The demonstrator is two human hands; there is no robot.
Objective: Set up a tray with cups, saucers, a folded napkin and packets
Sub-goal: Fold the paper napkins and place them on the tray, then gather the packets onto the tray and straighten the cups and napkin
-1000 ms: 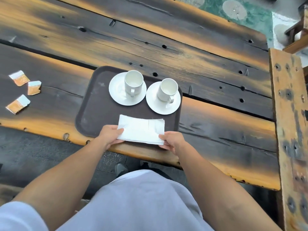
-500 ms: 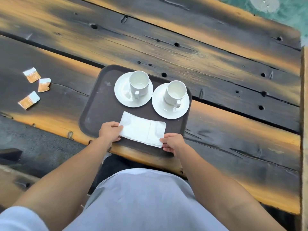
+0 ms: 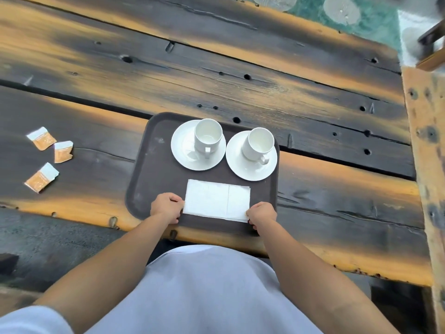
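Note:
A dark brown tray [image 3: 144,169] lies on the wooden table near its front edge. At the tray's back stand two white saucers, left [image 3: 183,153] and right [image 3: 240,168], each with an empty white cup: left cup [image 3: 208,136], right cup [image 3: 258,143]. A folded white napkin [image 3: 215,202] lies flat on the tray's near part. My left hand [image 3: 166,208] pinches the napkin's near left corner, and my right hand [image 3: 261,213] pinches its near right corner. Three orange-and-white packets [image 3: 42,138] [image 3: 62,151] [image 3: 42,178] lie on the table left of the tray.
The burnt-look plank table [image 3: 240,80] stretches far behind and to both sides of the tray. A lighter wooden beam [image 3: 426,153] borders it on the right. Green patterned floor [image 3: 361,18] shows beyond the far edge. My pale apron fills the bottom.
The napkin was askew and slightly lifted; now it lies flat and square on the tray. Both hands stay at its near corners.

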